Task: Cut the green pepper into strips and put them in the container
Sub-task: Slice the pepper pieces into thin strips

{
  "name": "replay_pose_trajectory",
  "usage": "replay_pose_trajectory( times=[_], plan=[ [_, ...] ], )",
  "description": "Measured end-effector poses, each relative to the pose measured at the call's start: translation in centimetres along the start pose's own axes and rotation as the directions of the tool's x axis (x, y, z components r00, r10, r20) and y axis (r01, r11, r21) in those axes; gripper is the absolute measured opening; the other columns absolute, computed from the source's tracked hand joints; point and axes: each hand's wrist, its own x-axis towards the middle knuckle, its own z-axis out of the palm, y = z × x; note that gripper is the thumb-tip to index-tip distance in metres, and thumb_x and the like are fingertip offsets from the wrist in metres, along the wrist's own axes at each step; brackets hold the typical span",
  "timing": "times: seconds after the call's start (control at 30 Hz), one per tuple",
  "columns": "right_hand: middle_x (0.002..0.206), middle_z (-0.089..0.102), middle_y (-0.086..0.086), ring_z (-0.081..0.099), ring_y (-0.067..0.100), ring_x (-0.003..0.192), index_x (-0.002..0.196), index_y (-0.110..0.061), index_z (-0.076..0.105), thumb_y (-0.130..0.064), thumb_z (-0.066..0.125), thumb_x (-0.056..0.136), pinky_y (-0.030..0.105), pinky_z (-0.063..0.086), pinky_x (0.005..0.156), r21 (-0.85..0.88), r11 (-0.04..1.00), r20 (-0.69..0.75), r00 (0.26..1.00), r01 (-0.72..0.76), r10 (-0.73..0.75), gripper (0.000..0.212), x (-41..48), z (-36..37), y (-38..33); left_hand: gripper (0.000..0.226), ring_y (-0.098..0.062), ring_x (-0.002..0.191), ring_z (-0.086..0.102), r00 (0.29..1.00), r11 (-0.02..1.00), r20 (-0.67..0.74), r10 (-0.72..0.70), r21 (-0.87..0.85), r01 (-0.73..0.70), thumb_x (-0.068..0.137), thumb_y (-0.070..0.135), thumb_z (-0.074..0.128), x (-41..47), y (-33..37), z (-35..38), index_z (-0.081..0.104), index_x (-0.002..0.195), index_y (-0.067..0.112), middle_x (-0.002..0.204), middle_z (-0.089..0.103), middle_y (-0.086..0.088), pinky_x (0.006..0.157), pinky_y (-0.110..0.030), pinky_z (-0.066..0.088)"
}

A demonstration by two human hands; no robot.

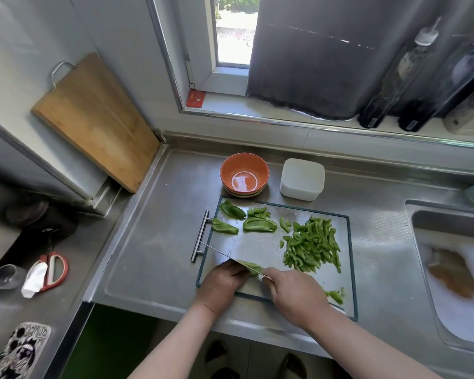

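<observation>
The strips [312, 248] are bright green, on a silvery board [252, 247] with a dark teal rim. Toward the grey steel worktop's [162, 228] back edge, the bowl [244, 173] is orange and the container [302, 179] is white. The scissors [56, 269] have red handles. A case [19, 351] bears a black-and-white cartoon print.

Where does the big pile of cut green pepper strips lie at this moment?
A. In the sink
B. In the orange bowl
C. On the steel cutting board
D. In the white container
C: the pile of strips lies on the right part of the cutting board, and no green shows in the orange bowl or the white container.
</observation>
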Motion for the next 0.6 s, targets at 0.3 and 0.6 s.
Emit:
replay_pose_trajectory(
  times=[0.3, 0.6],
  plan=[
    [0.078, 0.055, -0.002, 0.049, 0.027, 0.071, 0.091, -0.03, 0.045, -0.038, 0.032, 0.105, 0.038, 0.045, 0.066, -0.006, 0.998, 0.038, 0.997, -0.067, 0.067, 0.021, -1.7, -0.3, 1.4, 0.033, -0.017, 0.104, 0.064, 1.0, 0.999, 0.012, -0.016, -0.037, 0.017, 0.086, 0.014, 0.07, -0.4, -0.5, 0.4, 0.073, 0.117, 0.023, 0.114, 0.071, 0.003, 0.085, -0.031, 0.055],
    [0.089, 0.061, 0.011, 0.057, 0.033, 0.078, 0.1, -0.017, 0.049, -0.021, 0.036, 0.1, 0.04, 0.044, 0.064, -0.039, 0.993, 0.104, 0.987, -0.115, 0.118, 0.013, 2.1, 1.2, -0.5, 0.023, -0.022, 0.096, 0.066, 0.999, 0.999, -0.032, -0.022, -0.027, 0.021, 0.095, 0.022, 0.059, -0.4, 0.0, 0.3, 0.074, 0.111, 0.017, 0.107, 0.07, -0.003, 0.073, -0.032, 0.057]
  ],
)
